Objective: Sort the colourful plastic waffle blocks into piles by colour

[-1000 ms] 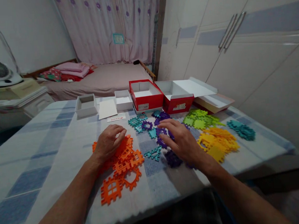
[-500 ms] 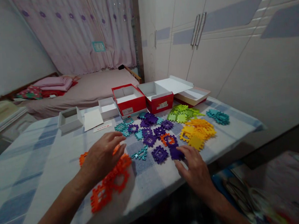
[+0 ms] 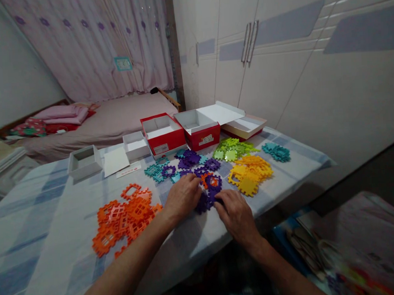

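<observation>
My left hand (image 3: 183,195) reaches over the middle of the table, its fingers bent together among purple and teal toothed tiles. Whatever its fingertips grip is hidden behind the hand. At the near edge of the purple tiles (image 3: 204,202), my right hand (image 3: 235,210) has its thumb and fingers closed on the side of a dark purple tile (image 3: 215,196). An orange tile (image 3: 206,180) lies among the purple ones, just beyond my left fingertips. Left of my left forearm spreads a loose heap of orange tiles (image 3: 123,217).
Yellow tiles (image 3: 251,173), green tiles (image 3: 233,150) and a teal pile (image 3: 276,152) lie to the right. Along the back stand two red boxes (image 3: 170,141), small white boxes (image 3: 85,164) and a card (image 3: 116,161). A checked cloth (image 3: 54,203) covers the table.
My left hand has moved right, from above the orange heap to the purple tiles. My right hand stays by the dark purple tile, now closer to my left hand. The view has shifted slightly.
</observation>
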The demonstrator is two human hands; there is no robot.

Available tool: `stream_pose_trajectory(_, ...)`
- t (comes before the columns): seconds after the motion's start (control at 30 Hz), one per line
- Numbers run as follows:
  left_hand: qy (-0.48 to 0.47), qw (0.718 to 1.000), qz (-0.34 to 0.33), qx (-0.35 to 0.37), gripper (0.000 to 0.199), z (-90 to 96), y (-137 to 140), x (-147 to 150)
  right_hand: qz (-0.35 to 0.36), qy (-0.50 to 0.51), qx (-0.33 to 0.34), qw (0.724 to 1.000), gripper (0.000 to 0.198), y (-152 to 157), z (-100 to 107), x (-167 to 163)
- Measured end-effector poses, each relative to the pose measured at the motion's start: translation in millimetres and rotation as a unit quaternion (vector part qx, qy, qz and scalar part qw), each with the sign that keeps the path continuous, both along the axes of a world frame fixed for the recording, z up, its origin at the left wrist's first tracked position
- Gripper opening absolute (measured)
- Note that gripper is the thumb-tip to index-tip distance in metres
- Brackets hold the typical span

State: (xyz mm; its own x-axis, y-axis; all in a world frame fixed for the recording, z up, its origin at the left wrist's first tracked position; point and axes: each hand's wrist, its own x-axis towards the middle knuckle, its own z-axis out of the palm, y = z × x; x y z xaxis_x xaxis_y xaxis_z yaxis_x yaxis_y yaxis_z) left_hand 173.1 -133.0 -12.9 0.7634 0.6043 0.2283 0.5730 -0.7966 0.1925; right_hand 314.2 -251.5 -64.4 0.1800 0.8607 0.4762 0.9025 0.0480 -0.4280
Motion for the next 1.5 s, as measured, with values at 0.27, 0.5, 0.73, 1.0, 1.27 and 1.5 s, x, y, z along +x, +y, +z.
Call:
stream_pose_trajectory(0.27, 0.021, 1.0, 0.016, 0.008, 0.024, -13.7, 26, 37, -0.022, 0.0, 0.023, 1.0, 0.008, 0, -5, -1)
stream_pose_trajectory(0.5, -0.087, 0.987, 0.075, -0.117, 0.028, -4.0, 31, 32, -0.022, 0.011, 0.024, 0.999, 0.008, -1, -4, -3)
stream_pose_trajectory(0.73, -0.203, 0.948, 0.143, -0.197, 0.032, 31.2, 16, -52, -0.002, -0.001, 0.039, 0.999, 0.011, -2, -8, 1)
stream_pose_trajectory(1.0, -0.199, 0.915, 0.285, -0.205, 0.046, 39.6, 0, -159, 0.008, -0.017, 0.045, 0.999, 0.014, 0, -11, 4)
stream_pose_trajectory(1.27, -0.184, 0.93, 0.228, -0.224, 0.04, 23.0, -7, -140, 0.007, -0.032, 0.044, 0.998, 0.016, 2, 4, -1)
stream_pose_trajectory(1.5, -0.185, 0.94, 0.158, -0.239, 0.032, 20.6, -21, -100, 0.14, 0.089, 0.018, 0.986, 0.022, 9, 32, -32)
